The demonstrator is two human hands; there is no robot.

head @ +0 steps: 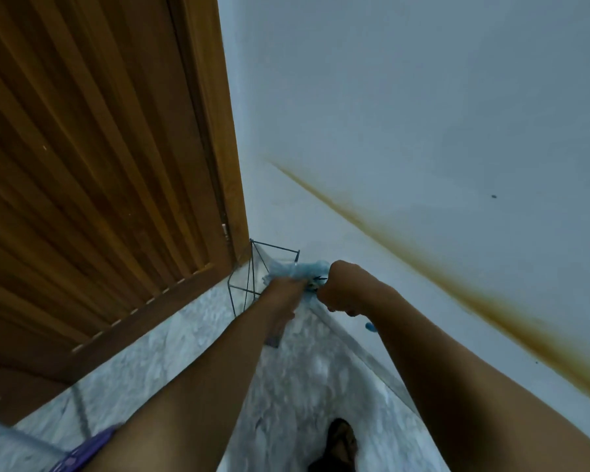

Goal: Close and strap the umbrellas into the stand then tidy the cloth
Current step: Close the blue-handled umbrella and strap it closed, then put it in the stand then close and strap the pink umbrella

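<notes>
At wire stand [252,270] in corner: both arms outstretched, left hand [283,289] and right hand [338,287] clutch pale-blue cloth [293,269].

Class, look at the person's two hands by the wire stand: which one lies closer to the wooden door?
The left hand, beside the wire stand on the wooden door side; the right hand lies nearer the stained white wall.
</notes>
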